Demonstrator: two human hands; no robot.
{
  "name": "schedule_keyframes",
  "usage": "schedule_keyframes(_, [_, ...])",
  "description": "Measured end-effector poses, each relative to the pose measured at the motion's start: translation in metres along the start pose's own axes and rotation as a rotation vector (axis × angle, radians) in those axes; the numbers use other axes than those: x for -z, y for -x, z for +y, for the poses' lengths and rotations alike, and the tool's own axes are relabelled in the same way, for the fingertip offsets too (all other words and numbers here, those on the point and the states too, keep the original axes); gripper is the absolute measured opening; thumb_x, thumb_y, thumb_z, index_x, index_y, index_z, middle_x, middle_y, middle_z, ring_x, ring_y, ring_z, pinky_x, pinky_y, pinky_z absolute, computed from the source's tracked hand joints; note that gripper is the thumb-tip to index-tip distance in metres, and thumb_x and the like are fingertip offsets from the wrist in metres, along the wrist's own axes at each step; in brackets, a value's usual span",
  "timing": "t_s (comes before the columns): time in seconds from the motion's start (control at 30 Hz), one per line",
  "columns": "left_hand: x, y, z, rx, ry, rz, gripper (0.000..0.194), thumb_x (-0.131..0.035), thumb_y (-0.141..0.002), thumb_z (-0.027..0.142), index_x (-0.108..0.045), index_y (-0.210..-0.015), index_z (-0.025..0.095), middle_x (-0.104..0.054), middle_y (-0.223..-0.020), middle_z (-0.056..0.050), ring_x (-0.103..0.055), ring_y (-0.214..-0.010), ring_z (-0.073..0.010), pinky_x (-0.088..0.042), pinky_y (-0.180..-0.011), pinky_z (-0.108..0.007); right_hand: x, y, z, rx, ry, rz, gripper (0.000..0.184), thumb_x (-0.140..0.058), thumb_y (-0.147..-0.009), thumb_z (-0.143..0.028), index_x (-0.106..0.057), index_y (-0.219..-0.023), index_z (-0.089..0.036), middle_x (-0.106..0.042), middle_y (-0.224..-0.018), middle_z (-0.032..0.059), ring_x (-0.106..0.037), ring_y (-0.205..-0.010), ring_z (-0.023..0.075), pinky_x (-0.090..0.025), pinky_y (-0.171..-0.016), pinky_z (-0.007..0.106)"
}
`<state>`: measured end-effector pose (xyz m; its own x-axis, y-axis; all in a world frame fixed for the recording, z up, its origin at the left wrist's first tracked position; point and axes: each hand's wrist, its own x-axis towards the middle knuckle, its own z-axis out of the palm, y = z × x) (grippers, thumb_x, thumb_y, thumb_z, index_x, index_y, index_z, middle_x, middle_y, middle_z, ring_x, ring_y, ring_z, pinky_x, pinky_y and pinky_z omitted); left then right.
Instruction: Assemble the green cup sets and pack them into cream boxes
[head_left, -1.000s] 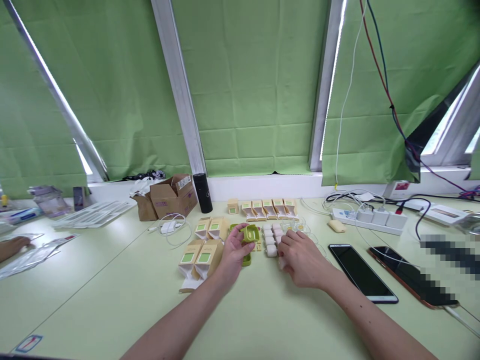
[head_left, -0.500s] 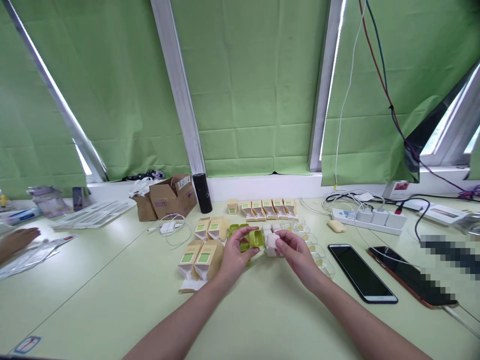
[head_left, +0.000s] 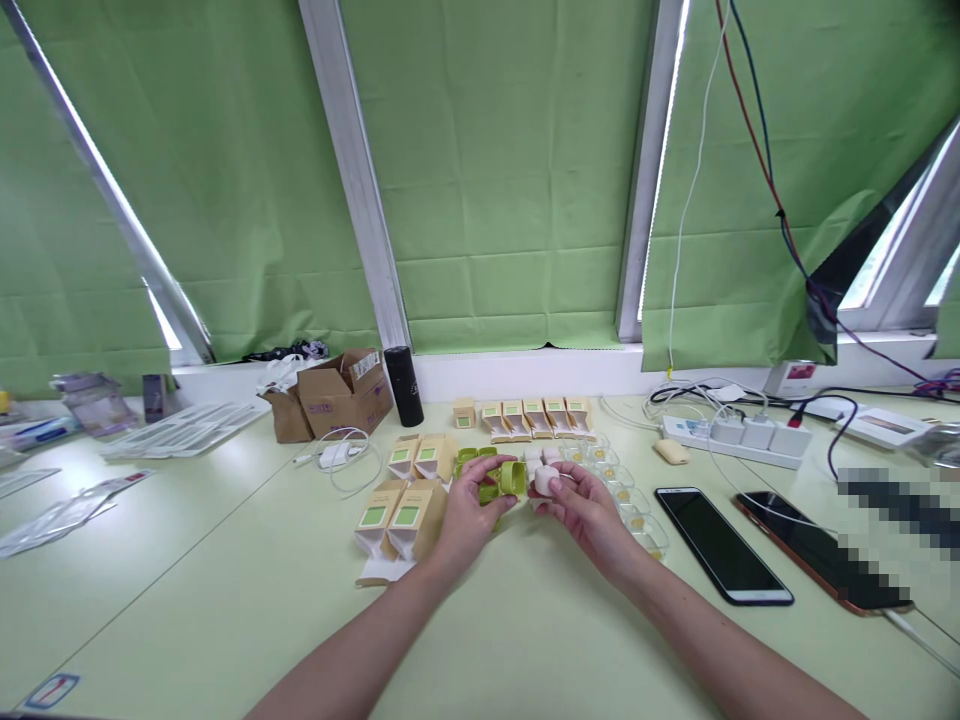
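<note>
My left hand (head_left: 470, 515) is closed on a small green plastic shell (head_left: 513, 478), its hollow side turned to the right. Between the thumb and fingers of my right hand (head_left: 592, 512) is a small white rounded block (head_left: 545, 480), close beside the shell with a narrow gap. More white blocks (head_left: 533, 456) stand in rows behind it, partly hidden. Other green shells (head_left: 468, 455) lie behind my left hand. Several clear plastic cups (head_left: 634, 500) line up past my right hand.
Opened cream boxes (head_left: 420, 510) stand left of my left hand, and a row of smaller ones (head_left: 535, 418) at the back. Two phones (head_left: 724, 545) lie at right, near a power strip (head_left: 739, 440). A black bottle (head_left: 404, 387) and a cardboard box (head_left: 345, 392) stand back left.
My right hand has lifted a white block from the row and brought it left to the green shell. The shell has turned to face right. Another person's hand has left at far left.
</note>
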<state>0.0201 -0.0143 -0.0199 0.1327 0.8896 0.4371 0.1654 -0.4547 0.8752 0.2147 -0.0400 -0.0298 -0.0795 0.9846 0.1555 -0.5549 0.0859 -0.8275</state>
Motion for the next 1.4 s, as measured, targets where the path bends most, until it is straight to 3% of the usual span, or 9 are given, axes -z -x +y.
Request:
schedule_keyframes(0.7, [0.0003,0.0003,-0.0052,0.003,-0.006,-0.001,0.050,-0.073,-0.073,0.012,-0.076,-0.121,0.025,-0.066,-0.126,-0.009,-0.061,-0.116,-0.0252,-0.047,-0.099,-0.037,0.0009,-0.0004,0.0011,0.061,0.075,-0.025,0.050,-0.095,-0.068,-0.045,-0.064,-0.102,-0.025,-0.068,-0.102,0.0021,-0.068,-0.086,0.0197,-0.056,-0.080,0.036])
schedule_keyframes(0.9, [0.0005,0.0009,-0.0064,0.006,-0.014,-0.001,0.050,-0.074,-0.073,0.012,-0.076,-0.121,0.024,-0.066,-0.126,-0.009,-0.061,-0.114,-0.0241,-0.048,-0.099,-0.038,0.0044,-0.0030,0.0023,0.058,0.177,0.016,0.050,-0.095,-0.066,-0.045,-0.070,-0.103,-0.022,-0.070,-0.093,0.0024,-0.060,-0.071,0.0154,-0.049,-0.065,0.029])
schedule_keyframes(1.03, [0.0007,0.0012,-0.0094,-0.001,-0.034,0.013,0.049,-0.075,-0.074,0.013,-0.076,-0.122,0.025,-0.065,-0.126,-0.009,-0.062,-0.112,-0.0234,-0.049,-0.099,-0.038,0.0030,-0.0034,-0.0009,0.043,0.211,0.035,0.050,-0.096,-0.062,-0.044,-0.074,-0.099,-0.020,-0.073,-0.104,0.0066,-0.057,-0.071,0.0153,-0.045,-0.058,0.027])
schedule_keyframes(1.23, [0.0001,0.0020,-0.0085,0.027,-0.075,0.047,0.050,-0.076,-0.074,0.014,-0.076,-0.122,0.025,-0.063,-0.126,-0.009,-0.062,-0.108,-0.0227,-0.052,-0.098,-0.039,0.0009,-0.0032,-0.0041,-0.019,0.116,0.011,0.058,-0.098,-0.060,-0.043,-0.077,-0.108,-0.019,-0.077,-0.108,0.0113,-0.061,-0.077,0.0185,-0.047,-0.060,0.028])
schedule_keyframes(1.4, [-0.0015,0.0039,-0.0054,0.042,-0.102,0.054,0.049,-0.075,-0.075,0.014,-0.076,-0.123,0.027,-0.060,-0.126,-0.008,-0.063,-0.110,-0.0230,-0.053,-0.099,-0.039,0.0028,-0.0046,-0.0016,-0.011,0.084,0.005,0.063,-0.099,-0.061,-0.043,-0.075,-0.113,-0.019,-0.077,-0.097,0.0084,-0.061,-0.071,0.0164,-0.048,-0.060,0.028])
